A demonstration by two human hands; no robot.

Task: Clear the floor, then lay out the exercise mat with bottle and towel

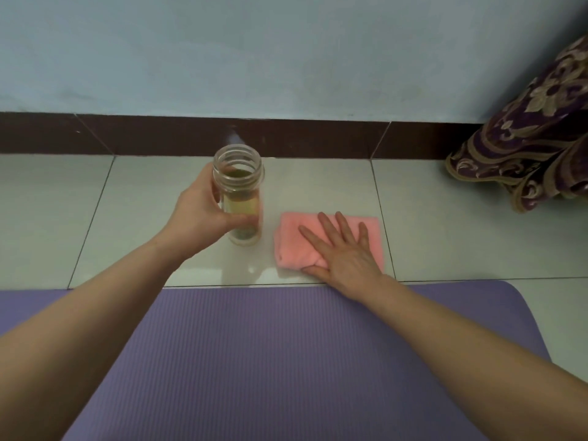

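Observation:
A purple exercise mat lies flat on the tiled floor and fills the lower part of the view. Just beyond its far edge stands a clear bottle without a cap, upright, holding yellowish liquid. My left hand grips the bottle's side, thumb in front. To the right of the bottle lies a folded pink towel on the tile. My right hand rests flat on the towel with its fingers spread and straight.
A dark brown skirting board runs along a pale blue wall behind the bottle. A purple and gold patterned cloth hangs down to the floor at the far right. Pale glossy tiles stretch left of the bottle.

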